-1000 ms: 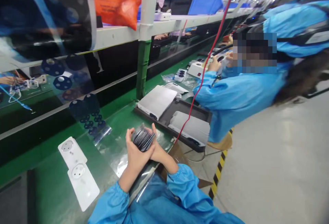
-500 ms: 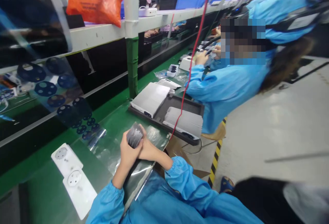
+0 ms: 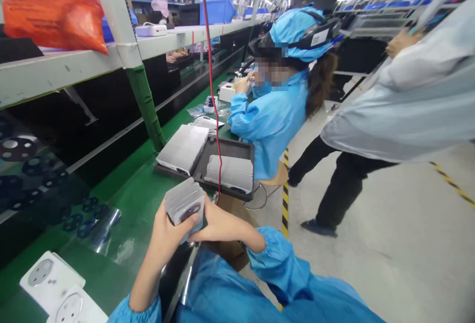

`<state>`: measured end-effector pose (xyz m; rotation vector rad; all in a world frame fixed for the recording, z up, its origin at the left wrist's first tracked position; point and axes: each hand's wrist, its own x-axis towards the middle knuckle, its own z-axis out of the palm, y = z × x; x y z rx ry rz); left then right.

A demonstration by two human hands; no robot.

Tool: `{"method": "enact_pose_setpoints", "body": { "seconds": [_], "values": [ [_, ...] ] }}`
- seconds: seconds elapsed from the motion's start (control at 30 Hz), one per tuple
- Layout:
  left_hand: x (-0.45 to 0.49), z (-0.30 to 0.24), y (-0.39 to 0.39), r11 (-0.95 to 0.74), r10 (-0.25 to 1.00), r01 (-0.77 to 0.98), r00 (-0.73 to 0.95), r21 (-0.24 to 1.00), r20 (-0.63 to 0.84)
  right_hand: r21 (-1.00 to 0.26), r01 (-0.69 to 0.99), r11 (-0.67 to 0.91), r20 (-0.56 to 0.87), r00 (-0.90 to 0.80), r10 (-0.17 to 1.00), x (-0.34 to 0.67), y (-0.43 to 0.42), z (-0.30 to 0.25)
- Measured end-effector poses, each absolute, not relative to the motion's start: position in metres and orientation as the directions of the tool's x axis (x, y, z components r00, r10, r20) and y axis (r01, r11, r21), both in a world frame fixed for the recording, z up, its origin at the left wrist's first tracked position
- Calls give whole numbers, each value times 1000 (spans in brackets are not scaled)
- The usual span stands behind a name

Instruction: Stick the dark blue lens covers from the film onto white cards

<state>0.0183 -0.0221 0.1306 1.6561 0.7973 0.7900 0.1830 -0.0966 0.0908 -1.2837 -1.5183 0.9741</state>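
A thick stack of thin grey-white cards point(image 3: 184, 199) is gripped between both hands above the near edge of the green bench; its front card bears a dark oval print. My left hand point(image 3: 165, 231) wraps the left side, thumb across the front. From the right, my right hand point(image 3: 217, 221) closes on the stack, its far fingers hidden behind. Just beyond lies a black tray point(image 3: 242, 151) with two groups of similar cards, a left stack point(image 3: 185, 145) and a right stack point(image 3: 230, 172).
White socket plates point(image 3: 52, 279) lie at bottom left. Clear film with dark discs point(image 3: 89, 214) hangs at left. A red cord point(image 3: 210, 61) drops in front of the tray. A seated co-worker point(image 3: 274, 110) is beyond; a person in white point(image 3: 404, 100) walks at right.
The view has swung right, and a walking person now shows more fully. The stack in my hands has turned, so its card edges and printed front face show.
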Motion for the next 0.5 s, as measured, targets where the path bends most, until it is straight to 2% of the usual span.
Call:
{"method": "enact_pose_setpoints", "body": {
  "seconds": [0.1,0.17,0.2,0.27,0.37,0.5],
  "values": [
    [29,151,-27,-120,738,98,675,988,23,-936,278,217,230,14,973,201,-127,109],
    [38,164,-28,-93,617,138,785,986,-51,-897,378,230,275,70,959,213,-144,129],
    [43,169,-28,-92,538,174,837,980,-98,-865,461,196,255,69,964,218,-151,140],
    [56,174,-30,-101,383,263,901,960,-206,-795,602,79,130,43,991,225,-163,159],
    [71,160,-41,-97,210,406,901,909,-381,-744,654,-135,-115,73,991,228,-177,167],
    [84,120,-64,-82,213,598,792,797,-572,-711,596,-374,-361,146,921,232,-197,141]
  ]
}}
